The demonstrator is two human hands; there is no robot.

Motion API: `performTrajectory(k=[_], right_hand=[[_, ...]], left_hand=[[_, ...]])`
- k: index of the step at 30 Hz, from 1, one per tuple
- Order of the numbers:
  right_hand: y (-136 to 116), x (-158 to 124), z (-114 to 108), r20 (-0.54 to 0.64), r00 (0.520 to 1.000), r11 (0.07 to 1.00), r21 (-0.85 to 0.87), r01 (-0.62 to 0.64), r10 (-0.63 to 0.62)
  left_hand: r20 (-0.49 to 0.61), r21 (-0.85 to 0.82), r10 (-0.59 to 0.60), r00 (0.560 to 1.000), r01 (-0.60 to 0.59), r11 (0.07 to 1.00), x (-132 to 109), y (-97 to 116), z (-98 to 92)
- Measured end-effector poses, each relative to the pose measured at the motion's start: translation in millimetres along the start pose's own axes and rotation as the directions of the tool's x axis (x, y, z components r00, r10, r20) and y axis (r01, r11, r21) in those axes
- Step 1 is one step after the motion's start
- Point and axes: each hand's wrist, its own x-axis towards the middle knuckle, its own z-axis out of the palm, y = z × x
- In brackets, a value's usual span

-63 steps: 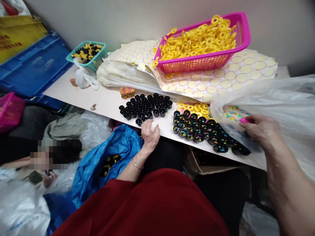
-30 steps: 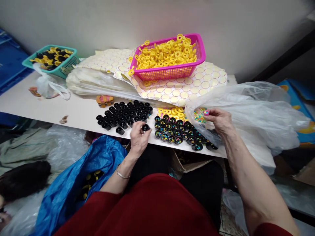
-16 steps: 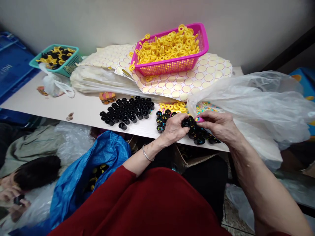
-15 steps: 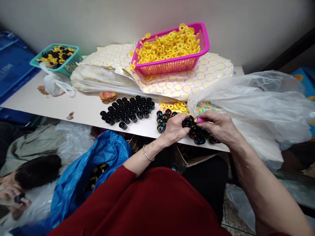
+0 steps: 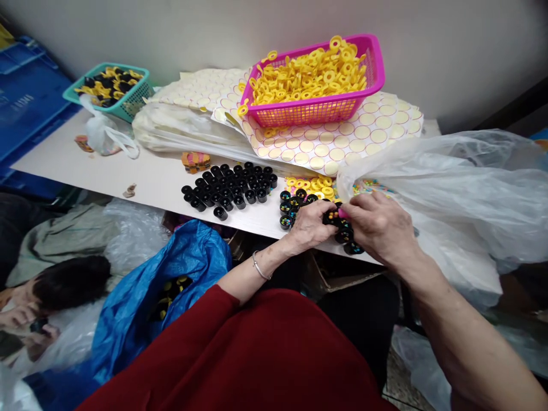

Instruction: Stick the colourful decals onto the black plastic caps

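My left hand is closed around the side of a small black cup with coloured beads showing in its mouth. My right hand pinches a small pink scoop right at that cup's rim; most of the scoop is hidden by the fingers. Around both hands stand black cups with coloured beads inside, such as the bead-filled cup to the left and another cup near the table edge. Behind the hands lie yellow rings and a spread of loose coloured beads.
Black cups stand grouped to the left. A pink basket of yellow rings rests on sticker sheets. Clear plastic bags cover the right side. A teal basket is far left. Another person sits low at left by a blue sack.
My right hand has tipped the pink scoop, which held beads, over onto the cup in my left hand. Coloured beads now show in that cup. The whole view has shifted slightly.
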Motion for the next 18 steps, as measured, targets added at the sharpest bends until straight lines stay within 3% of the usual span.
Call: performTrajectory(k=[2,4,7,8,10,12,14,18], right_hand=[[14.4,-1.6,7.0,-0.106,0.985,0.952,0.288,-0.103,0.138],[34.7,-2.9,16.9,-0.097,0.923,0.791,0.553,-0.262,0.374],[72.4,-4.5,34.6,0.034,0.720,0.535,0.646,-0.545,0.693],[85.2,-4.8,40.4,0.061,0.662,0.503,0.599,-0.623,0.747],[107.5,-4.7,50.0,0.108,0.605,0.514,0.425,-0.745,0.789],[121.8,-2.3,56.1,0.182,0.606,0.574,0.202,-0.793,0.774],[126.8,4.0,59.1,0.275,0.627,0.651,0.003,-0.759,0.729],[118.3,26.9,66.3,0.432,0.639,0.761,-0.221,-0.610,0.637]], left_hand=[[-0.015,-0.047,-0.015,1.000,0.015,0.999,-2.7,-1.4,-4.8],[-0.050,-0.082,-0.024,0.998,0.020,0.996,-8.3,-2.9,-15.0],[-0.179,-0.073,-0.048,0.983,0.035,0.997,-23.2,-8.6,-41.9],[-0.241,-0.052,-0.063,0.969,0.053,0.997,-29.3,-12.4,-52.9],[-0.368,0.007,-0.113,0.923,0.125,0.992,-41.3,-23.6,-74.9],[-0.462,0.061,-0.183,0.868,0.237,0.970,-51.1,-38.5,-92.7],[-0.509,0.100,-0.244,0.825,0.338,0.936,-56.8,-54.7,-102.3],[-0.499,0.100,-0.288,0.817,0.385,0.918,-55.8,-79.9,-97.5]])
